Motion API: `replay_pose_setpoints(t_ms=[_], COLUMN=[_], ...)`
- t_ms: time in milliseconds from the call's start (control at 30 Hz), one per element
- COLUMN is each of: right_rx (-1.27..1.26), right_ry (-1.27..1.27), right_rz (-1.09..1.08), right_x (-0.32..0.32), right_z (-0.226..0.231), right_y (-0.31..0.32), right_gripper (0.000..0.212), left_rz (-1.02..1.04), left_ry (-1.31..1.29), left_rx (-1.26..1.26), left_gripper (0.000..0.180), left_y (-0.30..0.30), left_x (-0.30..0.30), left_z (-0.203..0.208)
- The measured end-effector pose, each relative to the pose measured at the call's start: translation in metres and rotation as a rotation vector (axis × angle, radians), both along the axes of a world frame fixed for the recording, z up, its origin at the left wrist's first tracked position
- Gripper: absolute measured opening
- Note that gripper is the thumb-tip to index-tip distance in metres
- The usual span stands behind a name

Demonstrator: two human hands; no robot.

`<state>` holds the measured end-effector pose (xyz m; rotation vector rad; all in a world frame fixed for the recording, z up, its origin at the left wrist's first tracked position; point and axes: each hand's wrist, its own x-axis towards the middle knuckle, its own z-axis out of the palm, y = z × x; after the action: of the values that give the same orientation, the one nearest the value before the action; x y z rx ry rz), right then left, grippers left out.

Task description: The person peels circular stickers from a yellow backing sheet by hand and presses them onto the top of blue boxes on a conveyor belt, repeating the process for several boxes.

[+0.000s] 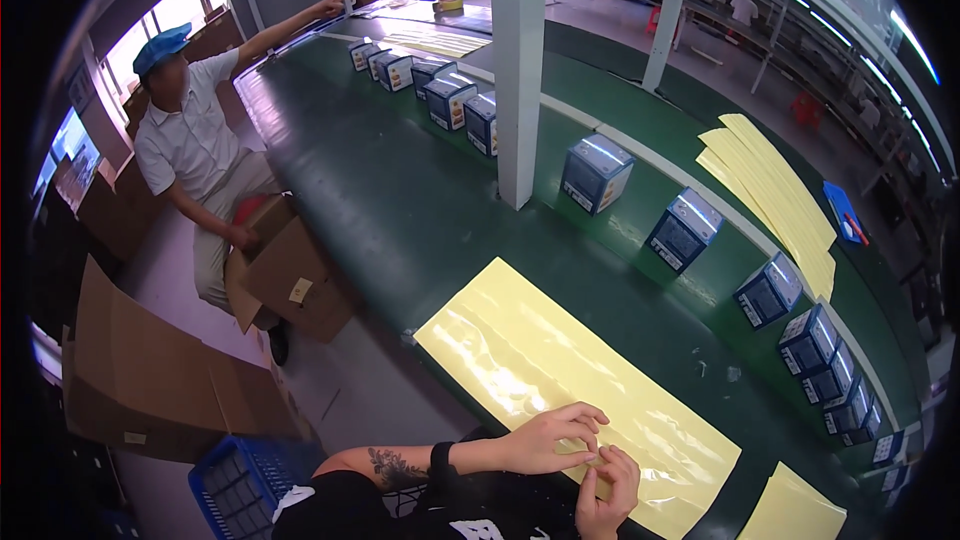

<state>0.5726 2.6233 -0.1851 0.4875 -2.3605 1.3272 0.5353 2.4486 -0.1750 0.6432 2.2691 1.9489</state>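
Observation:
A glossy yellow sheet (590,365) lies on the green table in front of me, with light glinting off its surface. My left hand (548,438) is over its near edge, fingers curled and thumb drawn toward the right hand's fingertips. Close beside it, my right hand (610,496) has its fingers bent and pressed together. The fingertips of both hands nearly meet above the sheet. Whatever is pinched between them, if anything, is too small to make out. A black band circles my left wrist.
Blue boxes (597,174) line the green belt beyond a white post (518,70). More yellow sheets (775,200) lie at the far right, and another (795,508) at near right. At left, a person in a blue cap (190,120) sits by open cartons (295,275); a blue crate (235,490) stands below.

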Motion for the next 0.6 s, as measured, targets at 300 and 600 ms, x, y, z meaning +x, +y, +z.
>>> replay_pose_setpoints(t_ms=[300, 600], right_rx=[0.028, 0.005], right_ry=[0.018, 0.028], right_rz=[0.015, -0.019], right_x=[-0.003, -0.001], right_z=[0.004, -0.002], right_y=[0.007, 0.018], right_gripper=[0.019, 0.019], left_rz=[-0.038, -0.037], left_ry=[0.04, 0.059], left_rx=[-0.089, -0.099], left_gripper=[0.009, 0.01], left_y=[0.005, 0.018], left_x=[-0.002, 0.001], left_z=[0.0, -0.004])
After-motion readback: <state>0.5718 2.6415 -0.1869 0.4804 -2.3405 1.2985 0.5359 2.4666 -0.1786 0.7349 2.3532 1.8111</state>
